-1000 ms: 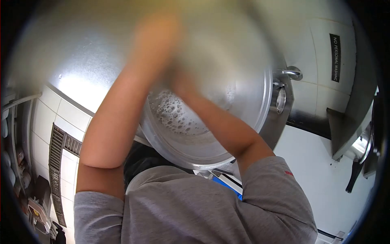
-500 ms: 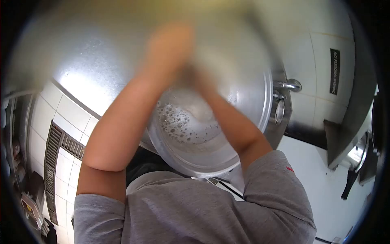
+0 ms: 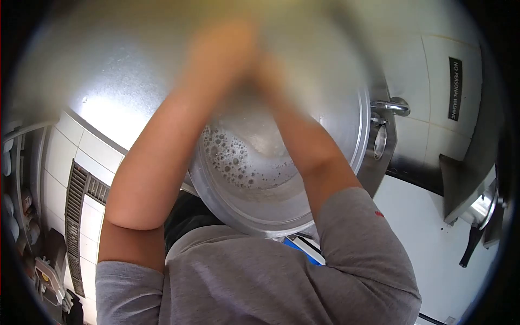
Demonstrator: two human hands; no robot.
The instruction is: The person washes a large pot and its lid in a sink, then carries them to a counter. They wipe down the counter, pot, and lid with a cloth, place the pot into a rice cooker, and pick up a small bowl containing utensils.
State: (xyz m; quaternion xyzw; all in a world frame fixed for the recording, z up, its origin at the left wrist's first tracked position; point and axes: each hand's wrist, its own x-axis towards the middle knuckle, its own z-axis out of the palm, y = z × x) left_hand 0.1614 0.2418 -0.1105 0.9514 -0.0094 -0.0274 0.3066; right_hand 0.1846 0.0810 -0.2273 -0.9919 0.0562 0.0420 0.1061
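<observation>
Both forearms reach up and inward over a large round metal basin (image 3: 254,216) that holds soapy, bubbly water (image 3: 238,162). My left hand (image 3: 230,49) is a blurred shape at the upper middle. Close beside it, on its right, is my right hand (image 3: 268,73), also blurred. A haze over the top of the view hides the fingers of both, and whatever they may hold cannot be made out. The hands appear to be together above the far part of the basin.
A metal counter (image 3: 122,81) lies left of the basin. At the right are a faucet (image 3: 392,106), a wall sign (image 3: 455,89) and a pan with a black handle (image 3: 472,246). A floor drain grate (image 3: 74,227) and a shelf with dishes (image 3: 21,200) are at the left.
The right forearm has shifted slightly left and its hand has risen a little. The view has shifted slightly, and a blue and white object now shows below the basin.
</observation>
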